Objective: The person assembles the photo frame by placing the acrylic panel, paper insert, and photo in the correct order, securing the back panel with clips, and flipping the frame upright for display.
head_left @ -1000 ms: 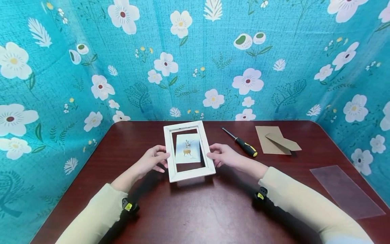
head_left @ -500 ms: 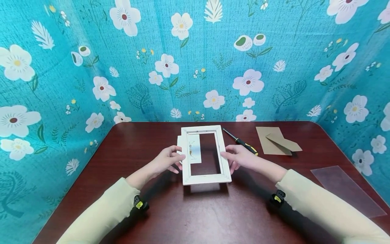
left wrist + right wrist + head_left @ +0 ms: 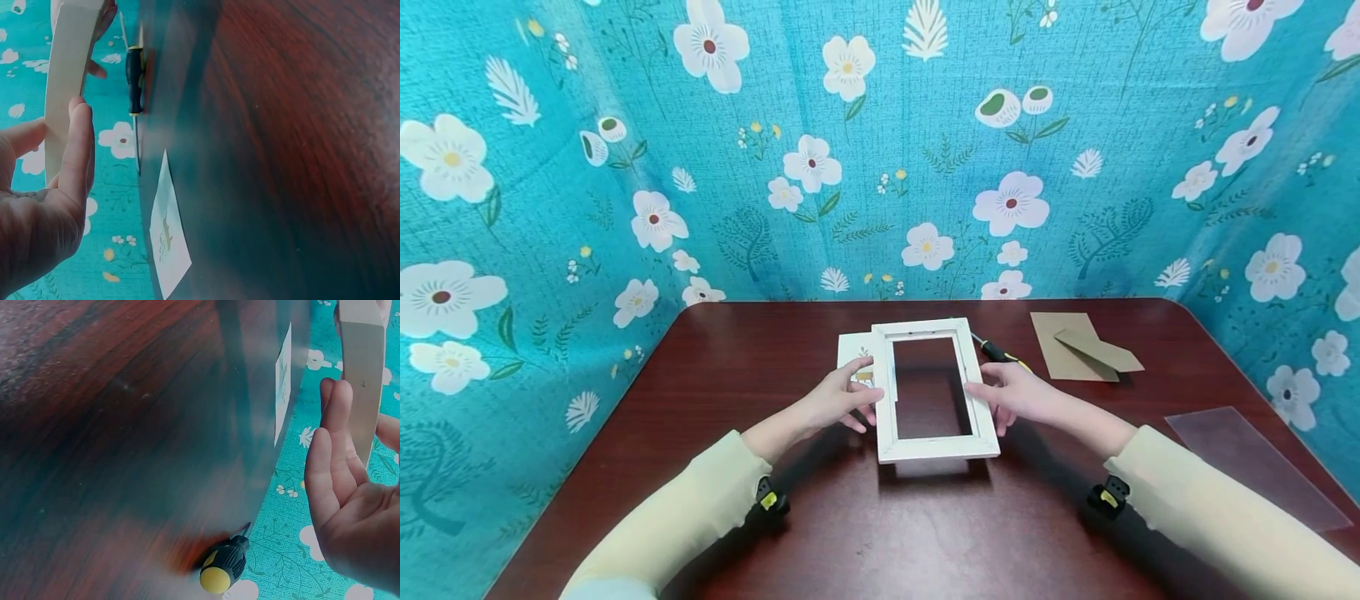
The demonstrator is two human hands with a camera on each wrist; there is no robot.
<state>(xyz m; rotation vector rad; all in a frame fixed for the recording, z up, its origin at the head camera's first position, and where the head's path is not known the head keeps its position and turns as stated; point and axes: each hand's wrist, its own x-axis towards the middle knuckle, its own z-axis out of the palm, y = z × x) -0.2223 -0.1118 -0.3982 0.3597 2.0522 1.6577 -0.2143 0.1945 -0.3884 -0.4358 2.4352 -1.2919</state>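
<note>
A white picture frame point(image 3: 936, 450) with an open middle is held up above the table between both hands. My left hand point(image 3: 842, 398) pinches its left side, thumb in front and fingers behind. On the opposite side my right hand point(image 3: 1017, 395) grips the frame the same way. Both wrist views show the frame's pale edge point(image 3: 65, 81) between thumb and fingers. Behind and left of the frame, a white card point(image 3: 852, 346) printed with a potted plant lies on the table, partly covered by the frame and left hand.
A black and yellow screwdriver point(image 3: 995, 350) lies behind the right hand, partly hidden. Further right is a brown backing board point(image 3: 1056, 354) with its stand flap point(image 3: 1097, 348). A clear sheet point(image 3: 1255, 467) rests near the right edge of the dark red table point(image 3: 737, 350). A floral curtain point(image 3: 895, 125) hangs behind.
Both hands have carried the frame to the right and slightly nearer. The card, first visible through the opening, now shows mostly left of the frame. The frame now covers part of the screwdriver.
</note>
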